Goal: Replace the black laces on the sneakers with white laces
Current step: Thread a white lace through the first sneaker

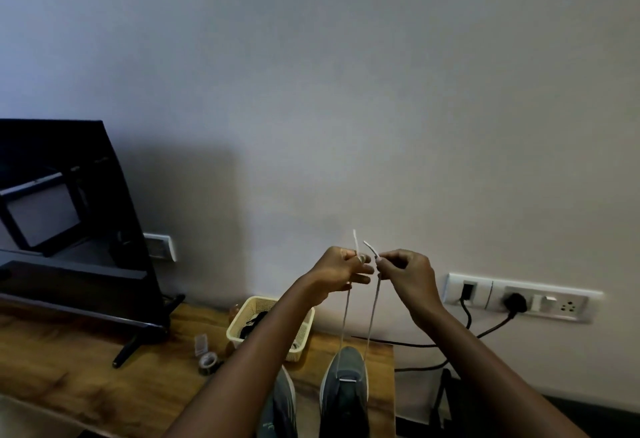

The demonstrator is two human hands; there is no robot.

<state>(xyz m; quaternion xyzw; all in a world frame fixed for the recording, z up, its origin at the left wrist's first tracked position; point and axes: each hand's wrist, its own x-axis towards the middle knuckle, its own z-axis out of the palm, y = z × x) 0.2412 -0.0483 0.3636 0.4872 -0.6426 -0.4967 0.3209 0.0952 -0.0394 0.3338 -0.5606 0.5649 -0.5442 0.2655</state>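
Two grey sneakers stand side by side on the wooden table (86,361), toes toward the wall: the right sneaker (344,392) and the left sneaker (280,410), partly hidden by my left forearm. A white lace (372,316) runs through the lowest eyelets of the right sneaker and rises in two taut strands. My left hand (337,273) pinches one end, my right hand (405,274) pinches the other. Both tips stick up above my fingers, level with each other. Black laces (254,325) lie in the cream basket (239,328).
A black TV (69,229) on a stand fills the left of the table. A roll of tape (207,361) and a small packet (201,344) lie beside the basket. A wall socket strip (519,297) with plugged black cables hangs right; the table's right edge is beside the sneaker.
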